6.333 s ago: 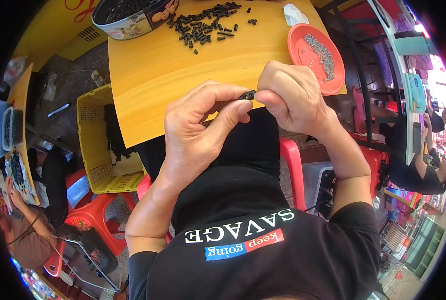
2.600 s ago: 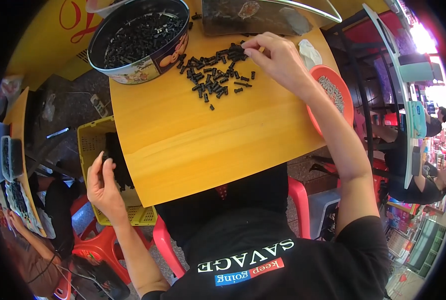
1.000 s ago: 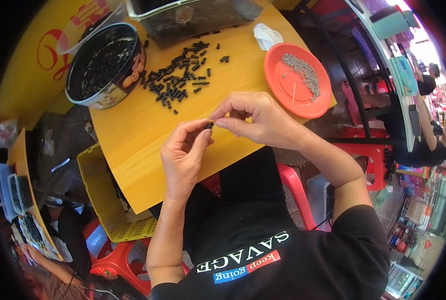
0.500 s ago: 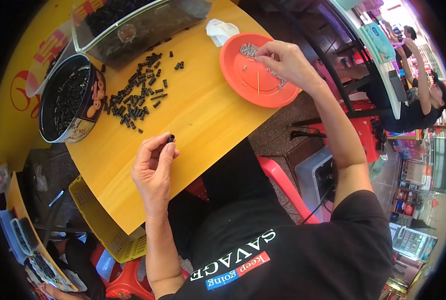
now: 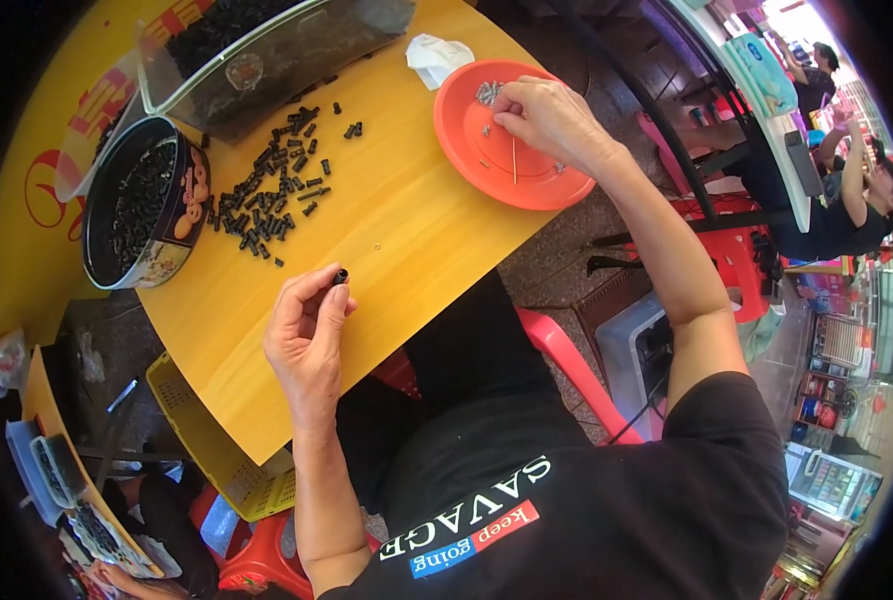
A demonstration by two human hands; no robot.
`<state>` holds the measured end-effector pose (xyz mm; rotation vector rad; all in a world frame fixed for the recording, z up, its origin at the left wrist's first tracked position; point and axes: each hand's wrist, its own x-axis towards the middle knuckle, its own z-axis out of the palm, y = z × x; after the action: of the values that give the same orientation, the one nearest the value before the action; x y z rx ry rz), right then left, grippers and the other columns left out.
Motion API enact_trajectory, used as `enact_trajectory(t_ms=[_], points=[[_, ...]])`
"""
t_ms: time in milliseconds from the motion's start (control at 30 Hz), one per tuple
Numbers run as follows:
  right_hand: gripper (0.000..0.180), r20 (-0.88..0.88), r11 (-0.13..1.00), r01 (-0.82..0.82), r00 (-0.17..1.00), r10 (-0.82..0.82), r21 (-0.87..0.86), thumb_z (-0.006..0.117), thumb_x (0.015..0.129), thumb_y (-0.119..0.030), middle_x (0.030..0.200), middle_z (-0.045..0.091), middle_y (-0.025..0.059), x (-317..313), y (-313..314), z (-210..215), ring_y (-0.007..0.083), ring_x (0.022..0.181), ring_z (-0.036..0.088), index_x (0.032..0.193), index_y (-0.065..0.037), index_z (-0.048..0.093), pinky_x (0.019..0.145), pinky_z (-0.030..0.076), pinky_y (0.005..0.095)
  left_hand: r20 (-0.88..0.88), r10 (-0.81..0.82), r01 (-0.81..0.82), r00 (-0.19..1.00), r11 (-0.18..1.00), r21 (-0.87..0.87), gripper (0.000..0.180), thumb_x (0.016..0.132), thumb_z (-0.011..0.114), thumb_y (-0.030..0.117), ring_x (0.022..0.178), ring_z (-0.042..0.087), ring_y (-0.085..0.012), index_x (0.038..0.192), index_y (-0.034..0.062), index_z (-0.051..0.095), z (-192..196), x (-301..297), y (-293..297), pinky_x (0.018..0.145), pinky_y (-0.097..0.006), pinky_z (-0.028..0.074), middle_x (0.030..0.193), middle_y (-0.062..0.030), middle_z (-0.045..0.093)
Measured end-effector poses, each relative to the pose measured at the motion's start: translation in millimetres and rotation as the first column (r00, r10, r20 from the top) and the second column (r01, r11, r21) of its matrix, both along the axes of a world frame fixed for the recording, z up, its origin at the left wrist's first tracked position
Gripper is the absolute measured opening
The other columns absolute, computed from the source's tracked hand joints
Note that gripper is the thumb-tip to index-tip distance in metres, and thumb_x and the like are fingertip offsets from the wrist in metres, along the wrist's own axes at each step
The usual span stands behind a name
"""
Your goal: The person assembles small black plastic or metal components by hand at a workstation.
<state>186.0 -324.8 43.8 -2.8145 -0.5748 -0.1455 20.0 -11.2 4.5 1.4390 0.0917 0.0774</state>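
My left hand (image 5: pixel 308 335) is closed over the table's near part, pinching a small hollow black plastic tube (image 5: pixel 340 277) upright, its open end facing up. To the right, my right hand (image 5: pixel 548 118) reaches over a round red plate (image 5: pixel 468 170), with thumb and forefinger pressed together. Whatever lies between those fingertips is too small to make out. Small silvery metal pieces (image 5: pixel 487 93) lie in the plate beside the fingers. A thin pale stick (image 5: pixel 514 165) is just below this hand; whether the fingers touch it, I cannot tell.
Loose black tubes (image 5: pixel 266 195) are heaped on the yellow table (image 5: pixel 396 190). Left of them stands a round tin (image 5: pixel 181 205) full of black parts; a clear plastic bin (image 5: pixel 276 80) is at the back. A crumpled white tissue (image 5: pixel 436 62) lies by the plate. Other people sit farther off.
My right hand has shifted slightly left over the plate, its fingertips now nearer the silvery pieces. My left hand stays put with the black tube. The view has shifted a little.
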Motion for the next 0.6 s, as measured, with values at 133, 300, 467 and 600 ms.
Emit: enact_trajectory(t_ms=[133,300,467,600], points=[[0.017,-0.103,0.997,0.054,0.993,-0.059,-0.052,0.063,0.087,-0.019,0.095,0.069,0.0132,1.4,3.7,5.6,0.0319,0.092,0.066,0.093,-0.004,0.068,0.082,0.051,0.0426,0.007,-0.009,0.009,1.0,1.0,0.013,0.016,0.093,0.062,-0.004,0.083,0.061,-0.0105,0.109,-0.0036,0.066,-0.1,-0.5,2.3,0.076,-0.022,0.05,0.101,-0.0044,0.06],[0.017,-0.079,0.992,0.035,0.996,-0.044,-0.119,0.061,0.085,-0.018,0.094,0.069,0.0131,-2.6,10.3,12.6,0.0314,0.092,0.067,0.092,-0.004,0.067,0.081,0.051,0.0434,0.001,-0.009,0.009,1.0,0.999,-0.035,0.017,0.093,0.063,-0.002,0.082,0.061,-0.0102,0.109,-0.0034,0.066,-0.3,-1.1,2.9,0.076,-0.022,0.05,0.102,-0.0043,0.061],[0.016,0.026,0.999,-0.03,0.999,0.031,-0.031,0.065,0.085,-0.014,0.086,0.066,0.0115,-14.0,11.9,22.4,0.0241,0.075,0.065,0.093,0.0,0.065,0.068,0.051,0.0351,-0.034,-0.004,0.001,0.999,0.996,-0.086,0.018,0.093,0.064,0.0,0.082,0.061,-0.0094,0.11,-0.0026,0.066,1.9,-0.3,3.9,0.077,-0.022,0.05,0.099,-0.0034,0.063],[0.018,-0.062,0.94,-0.121,0.987,0.148,0.32,0.067,0.087,-0.01,0.082,0.067,0.0074,-45.2,59.4,44.1,0.0141,0.066,0.06,0.101,0.0,0.068,0.063,0.049,0.0275,-0.063,0.015,-0.024,0.998,0.989,-0.149,0.018,0.093,0.065,0.002,0.081,0.062,-0.0083,0.11,-0.0012,0.066,5.6,-2.6,7.5,0.076,-0.021,0.05,0.095,-0.0021,0.067]])
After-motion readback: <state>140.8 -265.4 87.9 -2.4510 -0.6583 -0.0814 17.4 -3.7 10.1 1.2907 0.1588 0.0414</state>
